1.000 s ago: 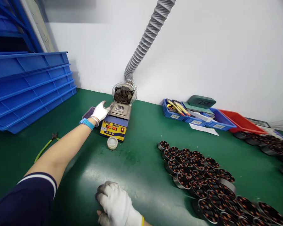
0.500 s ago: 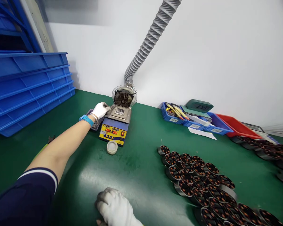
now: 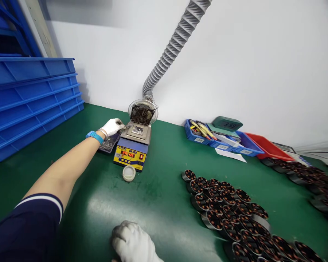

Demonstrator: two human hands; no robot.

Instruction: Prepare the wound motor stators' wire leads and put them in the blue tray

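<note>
My left hand (image 3: 113, 126), in a white glove with darkened fingertips, is pinched at the left edge of the solder pot (image 3: 137, 140). A small greyish thing shows at its fingertips, too small to name. The pot has a square of shiny molten metal on top and a lit red display on its yellow front. Under my left wrist, a dark tray (image 3: 107, 145) holds many small metal bits. A round whitish tub (image 3: 129, 173) stands before the pot. My right hand (image 3: 133, 242), gloved too, is curled low over the green table; what its fingers hold, if anything, is hidden.
Many round motor stators (image 3: 221, 203) with copper windings stand in rows at the right. Blue bins (image 3: 198, 137), a red bin (image 3: 270, 147) and a clock (image 3: 227, 123) line the wall. Stacked blue crates (image 3: 35, 102) rise at the left. A fan and grey hose (image 3: 172, 47) sit behind the pot.
My left hand has shifted slightly left, leaving more of the tray in sight. The pot's display digits differ. My right hand stays curled and sits slightly lower.
</note>
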